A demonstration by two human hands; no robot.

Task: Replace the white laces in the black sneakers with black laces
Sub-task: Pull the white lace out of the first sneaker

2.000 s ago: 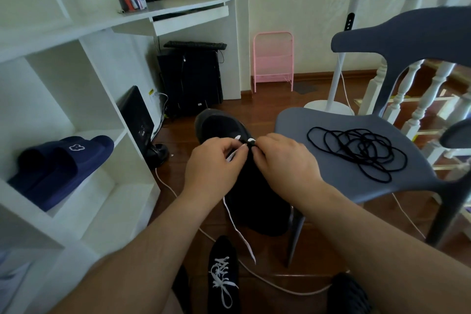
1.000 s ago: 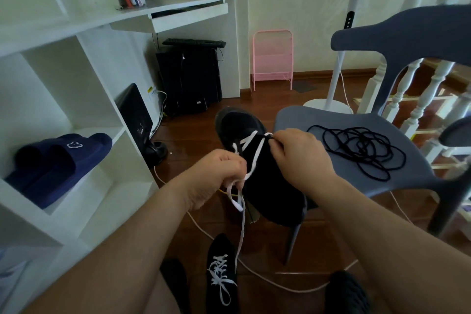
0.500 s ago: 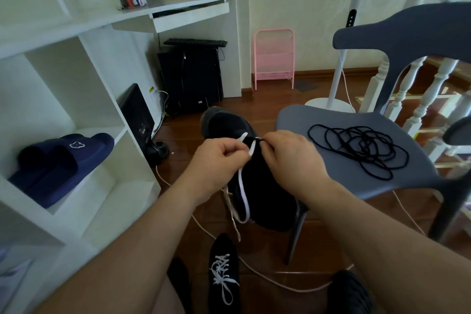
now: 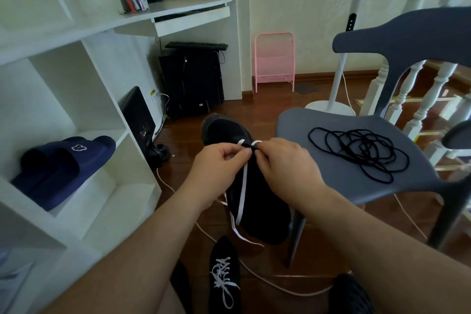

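White lace point(image 4: 241, 194) pulled lower; black laces point(image 4: 358, 154) beside.

head cam | looks forward-down — close over both hands point(image 4: 254, 168)

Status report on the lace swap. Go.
Left hand and right hand both pinching white lace at held sneaker. Few eyelets left. Black laces untouched on chair. Nothing in the way.

White shelving point(image 4: 107, 99), wood floor point(image 4: 270, 107), grey chair point(image 4: 293, 122).
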